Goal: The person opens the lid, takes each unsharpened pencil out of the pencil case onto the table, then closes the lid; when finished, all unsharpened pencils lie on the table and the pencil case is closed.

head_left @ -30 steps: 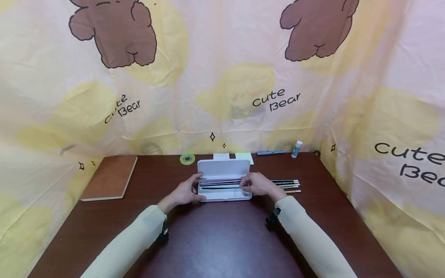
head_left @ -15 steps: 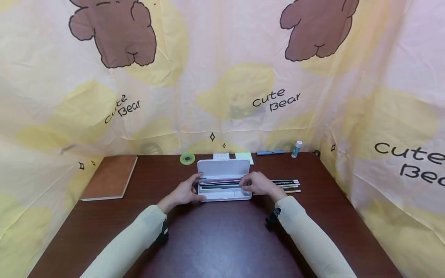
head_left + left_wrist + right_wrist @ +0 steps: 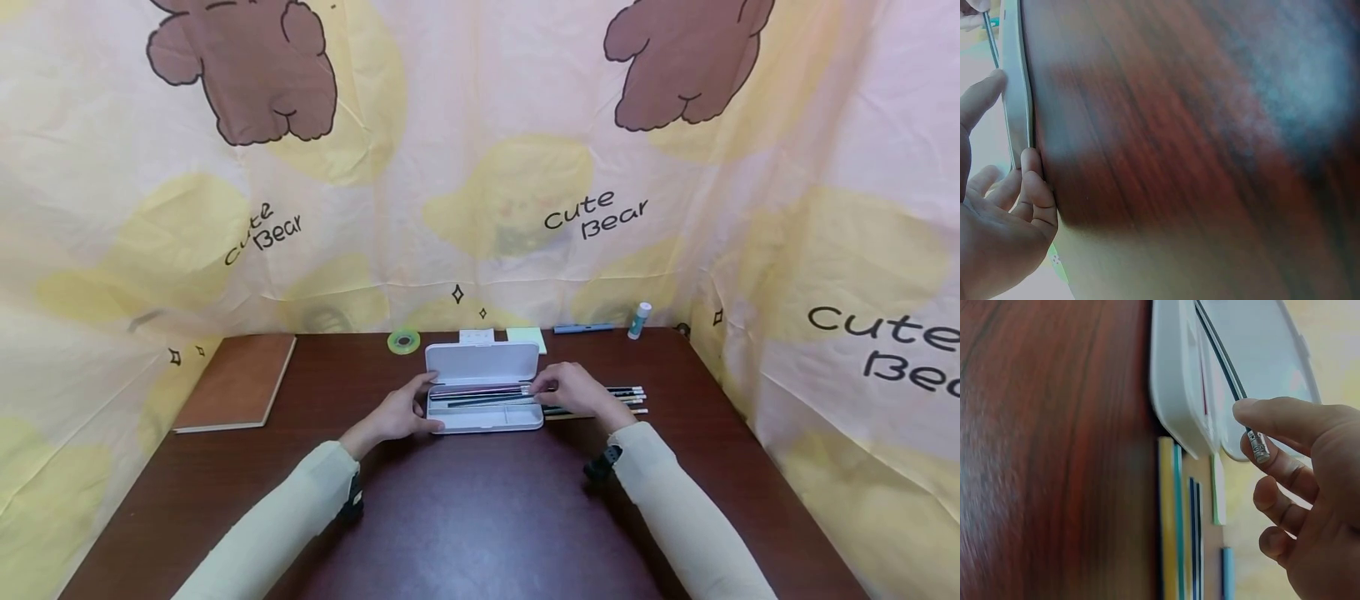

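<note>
At the pencil case [image 3: 487,430], my right hand [image 3: 573,392] has shifted rightward, pinching a pencil [image 3: 1225,362], seemingly unsettled; my left hand [image 3: 397,414] grips the case's left end.

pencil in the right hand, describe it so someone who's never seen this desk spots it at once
On the dark table, find the open white pencil case. At its right end, the right hand holds a slim dark pencil that slants down into the case. Unlike the pencils lying on the table, this one is pinched close to its silvery end.
</note>
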### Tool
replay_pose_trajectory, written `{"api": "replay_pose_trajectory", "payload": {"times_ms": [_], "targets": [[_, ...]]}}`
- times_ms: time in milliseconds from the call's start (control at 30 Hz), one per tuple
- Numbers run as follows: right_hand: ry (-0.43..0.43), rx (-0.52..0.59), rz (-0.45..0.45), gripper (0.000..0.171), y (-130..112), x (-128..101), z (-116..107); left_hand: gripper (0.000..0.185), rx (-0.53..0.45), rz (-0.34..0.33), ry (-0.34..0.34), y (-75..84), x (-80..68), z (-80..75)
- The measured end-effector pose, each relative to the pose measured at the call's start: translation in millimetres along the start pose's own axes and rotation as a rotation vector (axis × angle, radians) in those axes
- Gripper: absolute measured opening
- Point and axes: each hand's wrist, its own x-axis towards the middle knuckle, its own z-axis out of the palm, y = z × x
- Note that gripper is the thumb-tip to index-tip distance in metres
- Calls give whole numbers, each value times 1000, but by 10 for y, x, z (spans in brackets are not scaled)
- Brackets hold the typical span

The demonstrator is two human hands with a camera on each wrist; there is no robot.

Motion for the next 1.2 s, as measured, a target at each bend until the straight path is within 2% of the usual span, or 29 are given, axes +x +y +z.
{"api": "replay_pose_trajectory", "payload": {"times_ms": [333,667,1200], "targets": [[37,27,70,11,213,-248,-225,97,-5,-17,-8,14,-22,10],[87,45,79,13,521,-562,-462,96,-3,-14,-4,35,-36,2],[89,43,178,14,1063,-951,-580,96,4,-5,-9,31,-33,-7]]}}
